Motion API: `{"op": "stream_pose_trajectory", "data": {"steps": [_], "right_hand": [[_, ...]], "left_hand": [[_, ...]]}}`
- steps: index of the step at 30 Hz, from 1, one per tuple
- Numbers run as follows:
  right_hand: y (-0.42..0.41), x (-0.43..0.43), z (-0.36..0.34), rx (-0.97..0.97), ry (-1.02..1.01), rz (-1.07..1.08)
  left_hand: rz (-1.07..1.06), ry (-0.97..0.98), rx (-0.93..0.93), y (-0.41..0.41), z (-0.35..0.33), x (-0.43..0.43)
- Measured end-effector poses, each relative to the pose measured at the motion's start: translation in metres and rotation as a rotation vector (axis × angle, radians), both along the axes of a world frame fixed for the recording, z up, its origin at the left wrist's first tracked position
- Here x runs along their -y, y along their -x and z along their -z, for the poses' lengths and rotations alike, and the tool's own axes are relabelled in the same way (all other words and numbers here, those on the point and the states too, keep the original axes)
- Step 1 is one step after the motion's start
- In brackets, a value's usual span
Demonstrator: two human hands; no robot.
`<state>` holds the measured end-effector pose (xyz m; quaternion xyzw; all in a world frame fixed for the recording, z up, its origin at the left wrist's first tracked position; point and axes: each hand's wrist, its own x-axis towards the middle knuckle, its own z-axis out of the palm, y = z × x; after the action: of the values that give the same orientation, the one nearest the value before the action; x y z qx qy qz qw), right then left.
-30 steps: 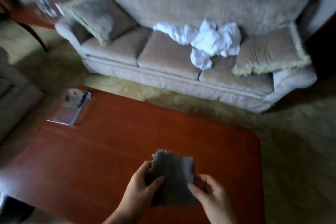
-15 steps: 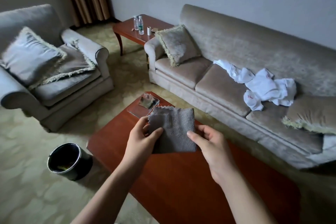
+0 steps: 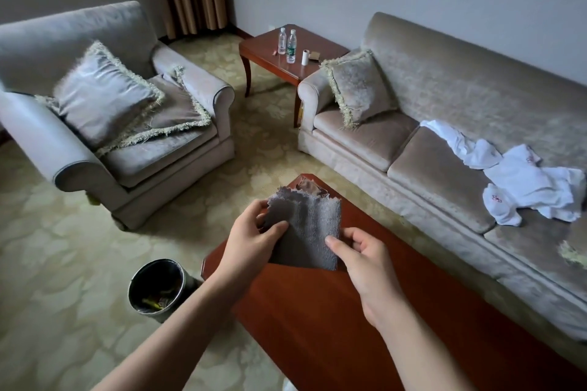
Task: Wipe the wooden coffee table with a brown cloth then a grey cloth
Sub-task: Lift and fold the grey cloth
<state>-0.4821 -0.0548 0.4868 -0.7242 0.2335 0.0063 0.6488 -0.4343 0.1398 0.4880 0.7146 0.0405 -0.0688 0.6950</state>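
Observation:
I hold a folded grey cloth (image 3: 309, 230) up in the air over the reddish wooden coffee table (image 3: 349, 320). My left hand (image 3: 251, 241) pinches its left edge between thumb and fingers. My right hand (image 3: 365, 260) grips its lower right corner. Behind the cloth's top edge, at the table's far end, a small brownish object (image 3: 309, 186) peeks out; most of it is hidden and I cannot tell what it is.
A black waste bin (image 3: 157, 290) stands on the carpet left of the table. An armchair (image 3: 104, 111) with cushions is at the left, a long sofa (image 3: 460, 152) with white garments (image 3: 524, 187) at the right. A side table (image 3: 292, 51) with bottles stands behind.
The view has risen from looking down at the table to the whole room. The cloth stays in both hands and now sits higher, over the table's far end.

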Motion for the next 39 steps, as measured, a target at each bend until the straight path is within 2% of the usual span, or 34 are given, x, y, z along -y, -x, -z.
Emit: {"op": "stream_pose_trajectory", "data": {"steps": [5,11,19,23,31,39], "right_hand": [[-0.059,0.013,0.035,-0.051,0.015,0.044],[-0.140,0.028,0.109,-0.172,-0.007,0.085],[-0.221,0.034,0.229,-0.347,0.063,0.149],[-0.264,0.029,0.300,-0.425,0.091,0.199],[-0.334,0.024,0.440,-0.499,0.248,0.212],[-0.350,0.026,0.501,-0.585,0.440,0.176]], "left_hand": [[0.060,-0.102,-0.050,-0.076,0.048,0.015],[0.121,-0.271,-0.143,-0.163,0.112,0.036],[0.197,-0.483,-0.237,-0.264,0.221,0.058],[0.241,-0.569,-0.265,-0.315,0.296,0.067],[0.344,-0.819,-0.254,-0.386,0.436,0.066],[0.433,-1.015,-0.066,-0.399,0.501,0.074]]}}
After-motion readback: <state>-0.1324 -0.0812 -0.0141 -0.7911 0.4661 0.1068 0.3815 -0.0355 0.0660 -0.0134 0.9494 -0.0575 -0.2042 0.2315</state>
